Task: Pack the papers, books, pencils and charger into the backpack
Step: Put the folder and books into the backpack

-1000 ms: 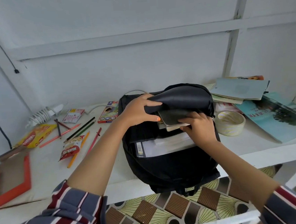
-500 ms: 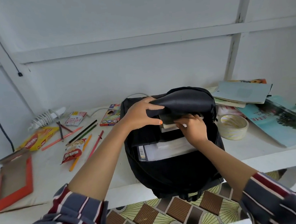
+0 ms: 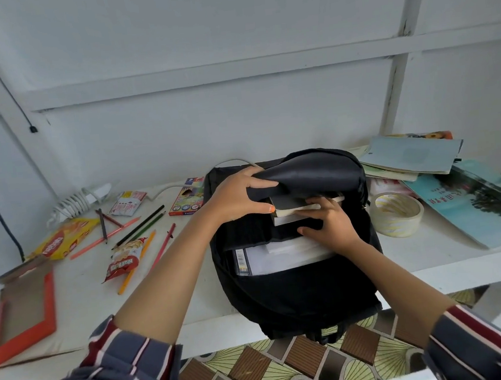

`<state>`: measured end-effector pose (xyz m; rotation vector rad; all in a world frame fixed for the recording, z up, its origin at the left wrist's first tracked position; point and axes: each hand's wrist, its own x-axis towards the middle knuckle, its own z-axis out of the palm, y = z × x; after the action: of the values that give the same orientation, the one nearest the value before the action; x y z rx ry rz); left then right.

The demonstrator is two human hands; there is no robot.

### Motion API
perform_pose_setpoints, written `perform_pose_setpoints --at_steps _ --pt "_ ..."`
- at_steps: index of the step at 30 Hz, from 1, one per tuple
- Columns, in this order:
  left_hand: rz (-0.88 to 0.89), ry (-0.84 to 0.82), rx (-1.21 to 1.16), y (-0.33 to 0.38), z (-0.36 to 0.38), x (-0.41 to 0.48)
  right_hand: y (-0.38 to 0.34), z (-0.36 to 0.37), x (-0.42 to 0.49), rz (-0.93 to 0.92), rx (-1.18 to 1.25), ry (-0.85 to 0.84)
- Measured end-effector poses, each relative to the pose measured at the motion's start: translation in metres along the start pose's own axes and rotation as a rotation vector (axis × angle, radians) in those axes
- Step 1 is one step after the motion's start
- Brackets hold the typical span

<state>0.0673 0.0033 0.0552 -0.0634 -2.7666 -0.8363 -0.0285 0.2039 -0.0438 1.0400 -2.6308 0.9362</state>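
A black backpack (image 3: 298,289) lies on the white shelf (image 3: 194,317) with its mouth open. My left hand (image 3: 237,195) grips the raised top flap of the bag. My right hand (image 3: 327,223) presses on dark-covered books (image 3: 290,206) that sit half inside the opening. White papers (image 3: 280,256) show in the front compartment. Loose coloured pencils (image 3: 141,226) lie scattered left of the bag. A white charger (image 3: 80,200) with coiled cable rests at the far left by the wall.
More books and magazines (image 3: 417,158) are stacked right of the bag, with a tape roll (image 3: 397,217) beside them. Snack packets (image 3: 64,241), a pencil box (image 3: 187,197) and an orange frame (image 3: 22,316) lie on the left. Patterned floor shows below the shelf edge.
My right hand has pushed the books deeper under the flap, so less of them sticks out. My left hand keeps hold of the flap.
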Motion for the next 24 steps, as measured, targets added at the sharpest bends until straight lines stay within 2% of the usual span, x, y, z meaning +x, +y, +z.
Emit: perform_pose_setpoints --at_steps 9,13,16,19,22,24 --pt "-0.013 -0.058 -0.031 0.001 -0.002 -0.002 -0.006 -0.007 0.006 0.035 0.031 -0.080" --pt "-0.065 -0.206 -0.075 0.006 -0.003 -0.004 -0.008 -0.018 -0.001 0.010 0.058 -0.133" --pt "-0.142 -0.344 -0.041 0.010 -0.001 -0.004 -0.009 -0.031 -0.012 0.001 0.091 -0.236" --pt "-0.222 -0.378 -0.095 0.017 0.003 -0.003 -0.010 -0.048 -0.028 0.017 0.104 -0.339" --pt "-0.272 -0.344 0.001 0.027 0.007 0.003 -0.012 -0.068 -0.040 0.045 0.119 -0.475" --pt "-0.245 -0.197 0.117 0.037 0.010 0.012 -0.015 -0.084 -0.047 0.083 0.197 -0.568"
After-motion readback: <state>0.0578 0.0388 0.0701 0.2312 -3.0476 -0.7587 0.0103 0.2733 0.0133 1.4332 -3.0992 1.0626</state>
